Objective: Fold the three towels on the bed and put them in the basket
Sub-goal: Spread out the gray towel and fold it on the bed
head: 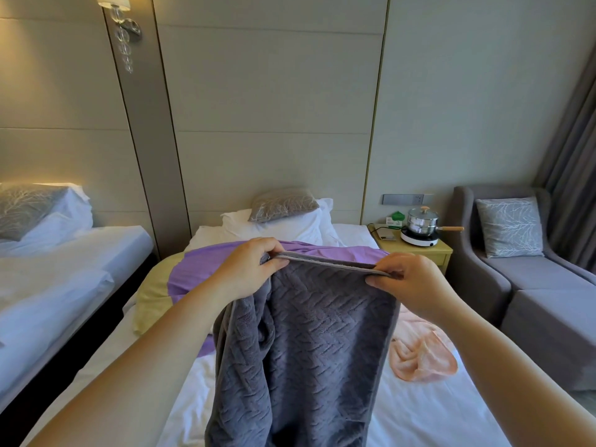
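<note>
One white bed (pixel 435 414) fills the lower centre. Above it, mid-frame, a grey towel (pixel 316 350) hangs with its long axis vertical and its top hem level. A purple-and-yellow cloth (pixel 206 272), possibly a towel, lies behind it. A pink towel (pixel 422 356) lies crumpled at lower right. The left hand (pixel 248 269) and right hand (pixel 416 282) each pinch a top corner.

- Bed (pixel 435 408): white sheet, lightly creased, head end against the panelled wall.
- Head end: white pillows (pixel 290 227) stacked, with a grey branch-patterned cushion (pixel 283 204) leaning on top.
- Middle: purple-and-yellow cloth (pixel 200 272) spread across the sheet, yellow part towards the left edge.
- Right side: pink towel (pixel 422 356), crumpled, unfolded, directly on the sheet.
</note>
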